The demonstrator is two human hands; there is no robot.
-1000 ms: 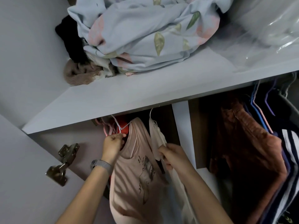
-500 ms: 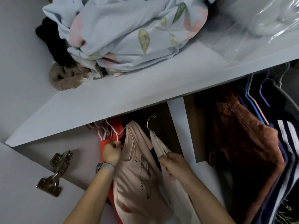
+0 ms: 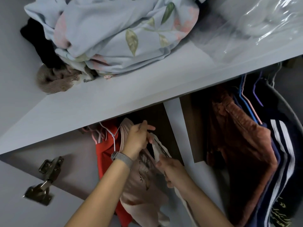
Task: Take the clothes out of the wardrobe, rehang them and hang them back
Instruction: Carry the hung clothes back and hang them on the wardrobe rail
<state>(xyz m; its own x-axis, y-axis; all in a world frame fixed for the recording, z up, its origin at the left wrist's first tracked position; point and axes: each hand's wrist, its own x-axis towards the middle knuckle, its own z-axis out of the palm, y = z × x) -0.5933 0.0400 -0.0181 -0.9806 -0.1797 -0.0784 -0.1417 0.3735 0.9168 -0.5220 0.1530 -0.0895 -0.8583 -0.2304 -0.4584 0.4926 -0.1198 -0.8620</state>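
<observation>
While both hands work inside the wardrobe, I read an early stage | left hand [image 3: 138,139] fingers pinch the cream garment [image 3: 161,150] top | right hand [image 3: 172,171] grips it lower | pink top [image 3: 141,182], red garment [image 3: 105,153] hang untouched.

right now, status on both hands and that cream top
Left hand gripping the top of the cream garment. Right hand gripping it lower down. Pink shirt hangs directly beside it, crowding on the left.
</observation>
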